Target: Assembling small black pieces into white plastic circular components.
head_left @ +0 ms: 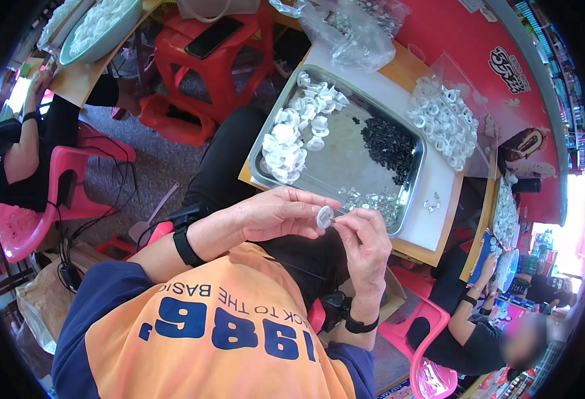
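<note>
Above my lap, my left hand [282, 214] pinches a small white round plastic part [324, 217] between thumb and fingers. My right hand [364, 243] is closed close beside it, thumb and forefinger pressed together at the part's right side. Something thin and dark shows between those fingertips and the part, too small to name. Just beyond both hands lies a shallow metal tray [336, 174]. White plastic parts [286, 149] are heaped along its left side, small black pieces [389, 143] at its right, and small clear or shiny pieces [376, 203] in its near right corner.
More white rings [445, 123] lie on a clear bag right of the tray. A plastic bag of small parts [359, 33] sits behind it. Red stools [209, 60], one bearing a phone [214, 37], stand at back left. People sit at work on both sides, on pink chairs [59, 179].
</note>
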A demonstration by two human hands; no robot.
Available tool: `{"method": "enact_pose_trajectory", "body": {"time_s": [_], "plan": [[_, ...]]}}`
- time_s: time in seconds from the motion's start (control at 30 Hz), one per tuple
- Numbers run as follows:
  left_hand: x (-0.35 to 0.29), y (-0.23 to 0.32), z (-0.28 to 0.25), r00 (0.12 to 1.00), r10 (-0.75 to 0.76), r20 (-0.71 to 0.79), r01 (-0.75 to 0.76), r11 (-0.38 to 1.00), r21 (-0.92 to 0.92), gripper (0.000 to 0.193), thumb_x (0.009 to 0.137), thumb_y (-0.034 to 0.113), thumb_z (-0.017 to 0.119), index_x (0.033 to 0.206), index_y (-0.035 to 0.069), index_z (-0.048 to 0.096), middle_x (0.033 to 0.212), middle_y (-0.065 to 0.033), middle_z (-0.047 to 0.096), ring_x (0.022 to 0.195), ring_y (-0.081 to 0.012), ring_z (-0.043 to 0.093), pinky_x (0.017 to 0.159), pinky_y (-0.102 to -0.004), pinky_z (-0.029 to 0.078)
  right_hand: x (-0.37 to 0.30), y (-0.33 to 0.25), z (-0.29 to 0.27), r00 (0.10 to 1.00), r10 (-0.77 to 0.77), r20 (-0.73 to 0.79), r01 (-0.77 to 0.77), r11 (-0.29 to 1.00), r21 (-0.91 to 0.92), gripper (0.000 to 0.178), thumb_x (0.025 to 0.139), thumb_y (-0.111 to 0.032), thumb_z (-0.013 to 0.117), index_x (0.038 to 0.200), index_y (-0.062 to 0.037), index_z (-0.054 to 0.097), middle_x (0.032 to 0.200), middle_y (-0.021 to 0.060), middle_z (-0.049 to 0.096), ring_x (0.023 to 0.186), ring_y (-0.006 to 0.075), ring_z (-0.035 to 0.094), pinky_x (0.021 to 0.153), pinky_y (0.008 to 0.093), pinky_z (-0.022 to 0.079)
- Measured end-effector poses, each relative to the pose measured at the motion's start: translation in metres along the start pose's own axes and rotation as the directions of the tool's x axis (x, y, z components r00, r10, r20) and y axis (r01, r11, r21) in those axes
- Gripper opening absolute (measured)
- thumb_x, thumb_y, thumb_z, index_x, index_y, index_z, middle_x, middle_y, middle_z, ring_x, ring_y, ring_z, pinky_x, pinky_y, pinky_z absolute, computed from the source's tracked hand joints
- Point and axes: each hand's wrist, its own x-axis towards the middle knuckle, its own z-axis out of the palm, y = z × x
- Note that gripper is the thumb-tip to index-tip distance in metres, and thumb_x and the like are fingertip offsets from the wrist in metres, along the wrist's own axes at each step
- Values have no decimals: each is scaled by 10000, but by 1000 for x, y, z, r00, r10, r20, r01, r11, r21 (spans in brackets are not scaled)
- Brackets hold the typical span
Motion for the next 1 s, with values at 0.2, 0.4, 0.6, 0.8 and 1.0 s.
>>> {"method": "enact_pose_trajectory", "body": {"time_s": [0.2, 0.4, 0.6, 0.8, 1.0], "plan": [[1, -2, -8, 998, -28, 53, 29, 999, -28, 344, 990, 134, 518, 1287, -39, 512, 1056, -98, 649, 889, -153, 659, 771, -248, 561, 12, -5, -2, 973, -230, 20, 231, 964, -130, 193, 721, -49, 762, 898, -82, 692, 844, 41, 590, 765, 218, 578, 679, 338, 437], [0, -3, -7, 998, -43, 50, 46, 998, -50, 304, 988, 153, 526, 1227, -34, 541, 1055, -106, 651, 876, -154, 663, 766, -245, 564, 16, -4, -1, 952, -296, 75, 304, 940, -152, 242, 680, -28, 762, 903, -90, 692, 844, 33, 592, 761, 207, 576, 687, 339, 422], [-1, -3, -6, 998, -39, 59, 41, 999, -36, 297, 986, 154, 532, 1213, -36, 554, 1053, -104, 652, 861, -147, 665, 764, -240, 564, 16, -4, -1, 942, -319, 102, 333, 925, -184, 254, 668, -24, 763, 899, -92, 683, 847, 28, 590, 763, 211, 575, 691, 340, 423], [0, -5, -7, 999, -32, 26, 32, 999, 9, 249, 979, 164, 551, 1128, -31, 593, 1015, -93, 661, 836, -127, 661, 750, -230, 560, 17, -7, -3, 916, -369, 156, 398, 884, -246, 241, 686, -38, 745, 910, -81, 667, 855, 32, 589, 774, 209, 575, 718, 346, 430], [0, -8, -9, 999, -45, 14, 44, 998, 54, 230, 978, 181, 558, 1070, -23, 611, 983, -83, 668, 804, -112, 649, 727, -219, 552, 17, -7, -3, 880, -414, 231, 466, 847, -256, 188, 731, -49, 702, 912, -50, 649, 877, 44, 591, 806, 210, 585, 768, 361, 441]]}}
